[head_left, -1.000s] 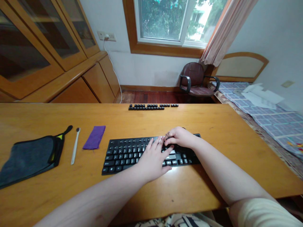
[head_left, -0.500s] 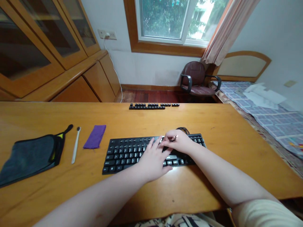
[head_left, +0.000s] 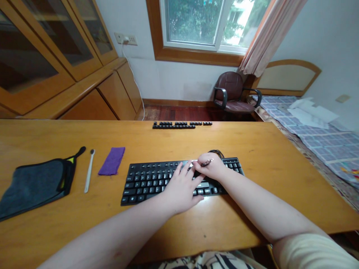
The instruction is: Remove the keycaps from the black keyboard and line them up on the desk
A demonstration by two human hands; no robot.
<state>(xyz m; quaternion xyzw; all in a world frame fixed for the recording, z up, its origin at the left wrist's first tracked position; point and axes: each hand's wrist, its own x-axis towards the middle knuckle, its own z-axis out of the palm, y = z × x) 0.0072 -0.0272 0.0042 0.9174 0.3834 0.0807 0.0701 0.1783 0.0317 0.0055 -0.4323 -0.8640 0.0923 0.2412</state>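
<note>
Across the middle of the frame our wooden desk [head_left: 252,149] carries the black keyboard [head_left: 148,181], just below centre. We keep our left hand [head_left: 181,188] spread flat on the keys to pin the board. Our right hand [head_left: 210,168] is pinched on a small metal tool [head_left: 206,163] at the top row; we should pull straight up, gently.
</note>
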